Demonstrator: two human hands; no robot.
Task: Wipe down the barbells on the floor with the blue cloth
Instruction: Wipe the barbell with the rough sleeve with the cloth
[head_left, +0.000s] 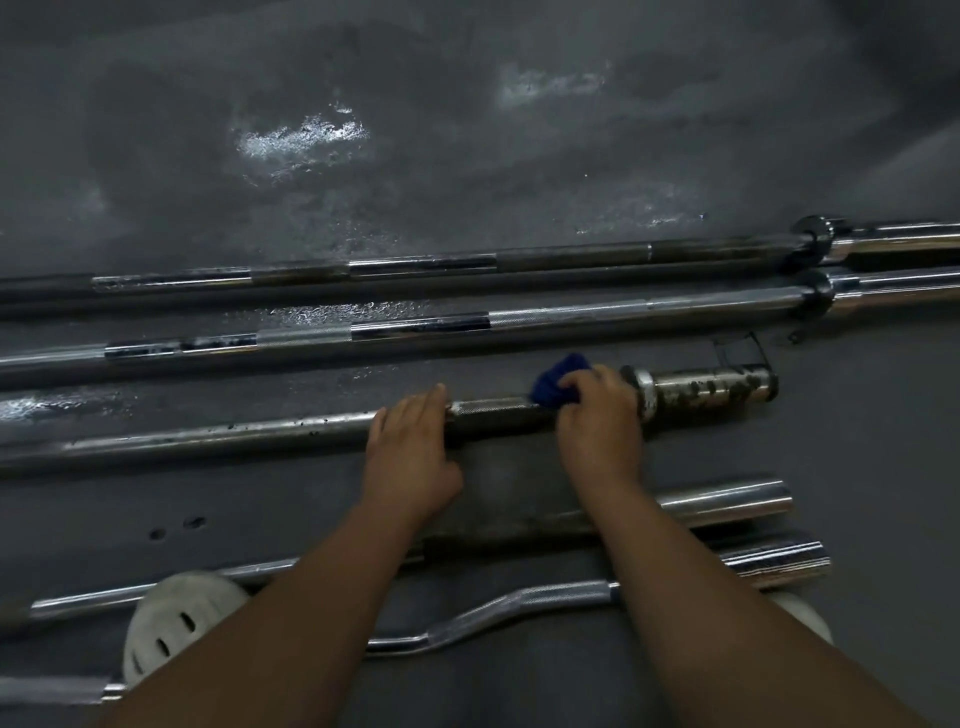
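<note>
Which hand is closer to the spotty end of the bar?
Right. The right hand, gripping the blue cloth, is beside the spotty end; the left hand rests farther along the bar.

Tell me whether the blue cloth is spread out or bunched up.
Bunched up: the right hand grips the blue cloth as a small wad pressed against the barbell.

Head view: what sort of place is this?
Probably a gym or weight room: several long barbells lie side by side on a dark, rubbery-looking floor, with a wavy curl bar nearest the person.
</note>
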